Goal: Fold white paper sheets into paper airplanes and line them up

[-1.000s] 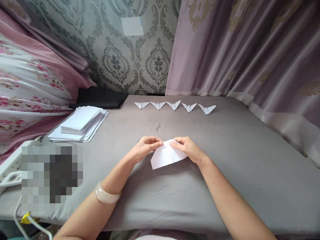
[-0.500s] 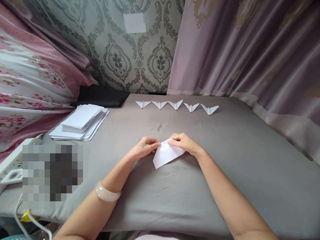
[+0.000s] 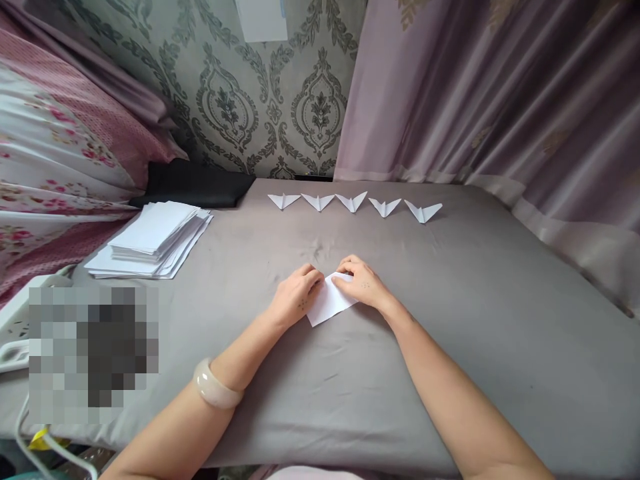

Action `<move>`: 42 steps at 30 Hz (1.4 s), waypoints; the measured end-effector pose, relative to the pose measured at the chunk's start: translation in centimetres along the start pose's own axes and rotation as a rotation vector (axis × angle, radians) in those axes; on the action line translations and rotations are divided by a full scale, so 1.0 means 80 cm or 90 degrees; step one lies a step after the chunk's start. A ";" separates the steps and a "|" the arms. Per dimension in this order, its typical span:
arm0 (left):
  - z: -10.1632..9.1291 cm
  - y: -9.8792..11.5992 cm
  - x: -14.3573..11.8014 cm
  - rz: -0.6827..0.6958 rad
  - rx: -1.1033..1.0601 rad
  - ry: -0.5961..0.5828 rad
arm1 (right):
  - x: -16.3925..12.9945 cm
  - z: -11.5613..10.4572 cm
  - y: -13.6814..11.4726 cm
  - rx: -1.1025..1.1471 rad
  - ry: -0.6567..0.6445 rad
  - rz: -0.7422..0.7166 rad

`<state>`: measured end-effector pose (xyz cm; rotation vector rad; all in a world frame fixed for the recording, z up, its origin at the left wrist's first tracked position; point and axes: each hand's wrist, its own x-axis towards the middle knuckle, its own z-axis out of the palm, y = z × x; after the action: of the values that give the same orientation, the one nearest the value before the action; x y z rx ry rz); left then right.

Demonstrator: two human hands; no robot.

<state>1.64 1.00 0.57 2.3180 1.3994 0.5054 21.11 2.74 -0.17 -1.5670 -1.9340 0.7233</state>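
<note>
Two hands meet on one white sheet at mid-desk: left hand and right hand press it flat, fingers closed down on its upper edge. Five folded planes line the far edge; a paper stack sits well left. Uneven pressure on the soft grey cover would likely skew the crease. Open room lies right and near.
</note>
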 end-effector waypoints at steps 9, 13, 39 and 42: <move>0.000 -0.005 -0.006 0.146 0.168 -0.035 | 0.002 0.000 0.004 0.088 0.000 0.003; 0.000 -0.008 -0.004 0.160 0.192 -0.051 | 0.001 0.002 0.004 0.080 0.009 0.008; -0.009 -0.003 -0.002 0.164 0.221 -0.098 | -0.008 -0.003 -0.005 0.082 -0.027 -0.010; -0.010 -0.002 -0.001 0.165 0.235 -0.110 | -0.008 -0.002 -0.005 0.079 -0.021 0.003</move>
<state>1.10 1.06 1.19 2.7816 1.1989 0.1148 21.07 2.01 0.18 -1.4940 -1.8712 0.8601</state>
